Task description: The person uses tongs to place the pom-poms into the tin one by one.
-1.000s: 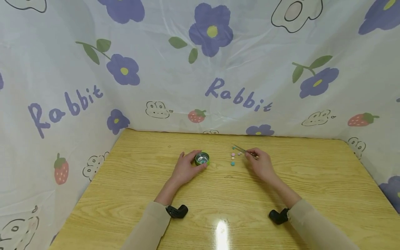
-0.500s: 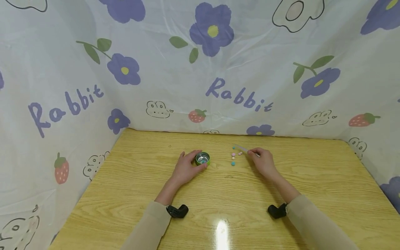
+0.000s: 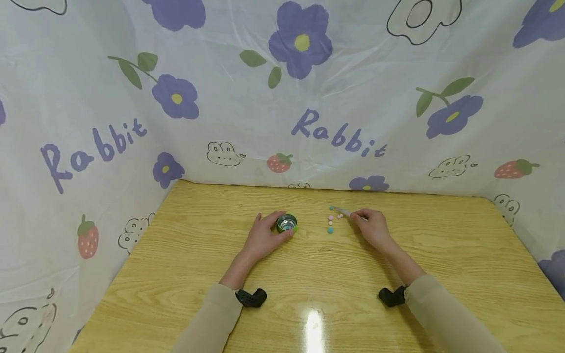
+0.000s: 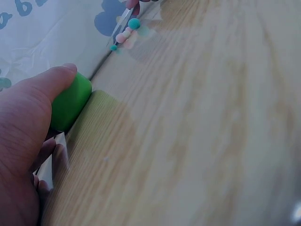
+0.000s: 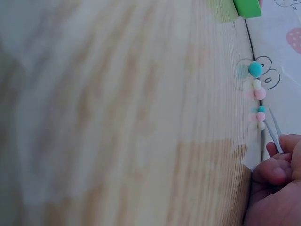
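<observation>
My left hand (image 3: 263,239) curls around a small round green tin (image 3: 287,217), thumb at the near side and fingers behind. The tin has a shiny metal inside with something bluish at its bottom. In the left wrist view its green side (image 4: 75,104) shows beside the thumb. My right hand (image 3: 372,229) pinches silver tweezers (image 3: 344,212), pointing left. Their tips are right at a small teal ball (image 3: 331,208), the farthest of the balls. In the right wrist view the tweezer arms (image 5: 273,134) stand apart.
Nearer than the tweezer tips lie a pink ball (image 3: 330,217), a cream ball (image 3: 330,223) and a larger teal ball (image 3: 330,230). Two small pale balls (image 3: 339,216) sit beside them. A patterned cloth (image 3: 247,122) borders the wooden table (image 3: 282,274) at back and sides.
The tweezers have come down slightly, their tips now meeting the far teal ball, and the right hand has turned a little. The left hand and tin have stayed in place.
</observation>
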Demonstrator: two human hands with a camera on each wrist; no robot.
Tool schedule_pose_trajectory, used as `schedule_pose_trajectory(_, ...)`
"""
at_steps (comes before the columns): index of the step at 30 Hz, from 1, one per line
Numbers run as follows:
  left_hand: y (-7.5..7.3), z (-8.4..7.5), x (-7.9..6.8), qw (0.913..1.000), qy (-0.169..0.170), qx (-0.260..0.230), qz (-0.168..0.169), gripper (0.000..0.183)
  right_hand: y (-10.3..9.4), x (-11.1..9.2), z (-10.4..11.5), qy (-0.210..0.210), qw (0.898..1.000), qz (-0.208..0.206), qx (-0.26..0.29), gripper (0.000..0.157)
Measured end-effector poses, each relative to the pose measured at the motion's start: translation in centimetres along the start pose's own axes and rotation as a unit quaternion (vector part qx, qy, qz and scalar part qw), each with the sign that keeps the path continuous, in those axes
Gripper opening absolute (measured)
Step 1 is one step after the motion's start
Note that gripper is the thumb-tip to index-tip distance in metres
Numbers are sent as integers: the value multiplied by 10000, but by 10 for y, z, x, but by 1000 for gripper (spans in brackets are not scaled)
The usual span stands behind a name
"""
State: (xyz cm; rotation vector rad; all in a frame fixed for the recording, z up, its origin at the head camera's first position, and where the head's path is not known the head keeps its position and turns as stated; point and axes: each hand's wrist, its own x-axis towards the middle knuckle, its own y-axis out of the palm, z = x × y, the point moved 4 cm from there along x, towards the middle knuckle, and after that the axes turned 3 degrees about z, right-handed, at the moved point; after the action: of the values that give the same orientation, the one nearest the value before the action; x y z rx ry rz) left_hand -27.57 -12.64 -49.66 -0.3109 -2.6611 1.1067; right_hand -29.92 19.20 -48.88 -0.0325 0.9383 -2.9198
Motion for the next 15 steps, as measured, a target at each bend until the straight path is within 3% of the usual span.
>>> schedule_pose_trajectory(15,-1,-1,-2,10000,80,-8,-44,62,1,2,-1,-143,9995,-102,-243,29)
